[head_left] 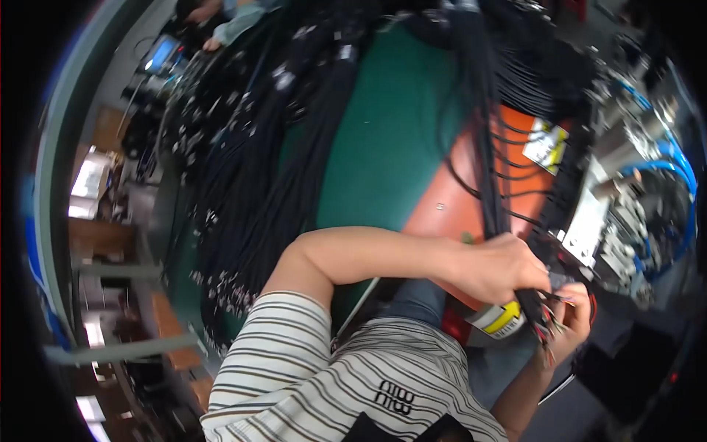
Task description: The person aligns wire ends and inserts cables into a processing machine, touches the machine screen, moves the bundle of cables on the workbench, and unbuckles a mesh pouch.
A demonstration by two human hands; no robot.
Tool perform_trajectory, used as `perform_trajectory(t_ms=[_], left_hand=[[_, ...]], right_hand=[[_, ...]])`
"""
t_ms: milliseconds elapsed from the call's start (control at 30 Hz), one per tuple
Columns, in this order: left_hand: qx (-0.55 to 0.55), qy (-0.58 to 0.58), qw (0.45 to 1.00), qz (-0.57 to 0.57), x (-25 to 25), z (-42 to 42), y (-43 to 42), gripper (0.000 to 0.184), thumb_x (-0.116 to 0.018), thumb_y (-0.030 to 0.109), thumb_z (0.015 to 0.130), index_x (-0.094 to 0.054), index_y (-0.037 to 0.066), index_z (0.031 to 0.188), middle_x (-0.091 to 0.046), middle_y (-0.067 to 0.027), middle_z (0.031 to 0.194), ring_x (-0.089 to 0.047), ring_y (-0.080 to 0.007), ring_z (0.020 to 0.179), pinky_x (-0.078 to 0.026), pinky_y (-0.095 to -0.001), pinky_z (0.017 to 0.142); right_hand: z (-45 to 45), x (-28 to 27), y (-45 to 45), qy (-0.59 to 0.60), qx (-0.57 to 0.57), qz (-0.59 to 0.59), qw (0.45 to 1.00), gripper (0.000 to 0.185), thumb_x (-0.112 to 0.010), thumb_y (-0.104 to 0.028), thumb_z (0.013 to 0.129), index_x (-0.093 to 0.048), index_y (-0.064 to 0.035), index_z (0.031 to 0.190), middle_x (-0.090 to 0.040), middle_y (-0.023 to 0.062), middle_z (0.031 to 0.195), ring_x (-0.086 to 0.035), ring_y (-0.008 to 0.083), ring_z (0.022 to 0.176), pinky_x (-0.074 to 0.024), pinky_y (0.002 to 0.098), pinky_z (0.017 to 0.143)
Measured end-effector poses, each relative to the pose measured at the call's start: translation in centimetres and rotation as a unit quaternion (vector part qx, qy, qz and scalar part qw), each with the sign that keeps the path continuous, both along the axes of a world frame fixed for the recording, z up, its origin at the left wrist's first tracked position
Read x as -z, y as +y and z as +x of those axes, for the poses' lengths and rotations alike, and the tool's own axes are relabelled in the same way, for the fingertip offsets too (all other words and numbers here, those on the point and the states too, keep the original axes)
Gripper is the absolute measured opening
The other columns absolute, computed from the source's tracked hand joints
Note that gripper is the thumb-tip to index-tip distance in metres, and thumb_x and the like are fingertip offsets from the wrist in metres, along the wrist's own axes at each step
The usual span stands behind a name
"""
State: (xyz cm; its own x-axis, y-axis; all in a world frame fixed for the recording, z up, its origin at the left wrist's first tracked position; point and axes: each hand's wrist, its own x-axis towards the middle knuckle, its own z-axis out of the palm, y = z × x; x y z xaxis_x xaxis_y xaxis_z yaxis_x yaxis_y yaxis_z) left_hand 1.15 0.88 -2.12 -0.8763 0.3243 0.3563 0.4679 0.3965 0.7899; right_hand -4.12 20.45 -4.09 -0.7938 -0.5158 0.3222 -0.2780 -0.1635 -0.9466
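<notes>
Between left hand (504,269) and right hand (577,315), cable ends (543,328)

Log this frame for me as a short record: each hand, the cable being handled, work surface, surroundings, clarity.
Left hand: left hand closed around a black cable bundle near its end
Right hand: right hand at the coloured wire ends; exact grip unclear
Surface: green section beside orange section
Left side: more black cables
Right side: metal machine with blue tubing
Upper left: another person's sleeve, lit screen
Clarity: partly blurred
</notes>
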Motion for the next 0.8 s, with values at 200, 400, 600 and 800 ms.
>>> perform_trajectory(t_ms=[200,400,600,800], left_hand=[[-0.117,0.097,0.983,-0.104,0.2,1.2,1.8,0.014,-0.067,0.006,0.068,-0.056,0.006,0.078,-0.054,-0.0052,0.066,-0.059,-0.0262,0.061,-0.045,-0.0381,0.056],[-0.161,0.114,0.98,-0.027,0.2,0.8,2.2,0.017,-0.071,0.013,0.074,-0.062,0.005,0.086,-0.061,-0.0073,0.073,-0.063,-0.0249,0.064,-0.048,-0.037,0.058],[-0.145,0.131,0.978,-0.071,-0.5,0.8,1.6,0.024,-0.074,0.011,0.07,-0.062,0.005,0.09,-0.06,-0.0062,0.073,-0.062,-0.0243,0.062,-0.047,-0.036,0.057],[-0.094,0.108,0.982,-0.126,-1.0,0.4,1.3,0.028,-0.076,0.014,0.068,-0.063,0.004,0.091,-0.059,-0.0053,0.07,-0.06,-0.023,0.058,-0.044,-0.0332,0.054]], right_hand=[[-0.5,0.4,0.8,-0.178,-0.024,0.007,0.984,0.008,-0.061,0.003,0.091,-0.054,0.0001,0.089,-0.053,0.0063,0.092,-0.055,0.0094,0.068,-0.0426,0.0167,0.056],[0.7,0.3,-0.5,0.101,0.123,0.089,0.983,0.013,-0.058,-0.001,0.093,-0.062,0.004,0.105,-0.059,0.0122,0.1,-0.06,0.0188,0.083,-0.0482,0.0279,0.069],[1.4,-0.8,-0.3,0.136,0.097,0.096,0.981,0.024,-0.054,-0.012,0.096,-0.064,0.0066,0.108,-0.06,0.016,0.107,-0.062,0.0236,0.094,-0.0498,0.0334,0.082],[-0.3,-0.9,1.3,-0.248,-0.076,-0.058,0.964,0.021,-0.058,-0.001,0.091,-0.065,0.0065,0.109,-0.061,0.0144,0.106,-0.064,0.0166,0.079,-0.0494,0.0242,0.066]])
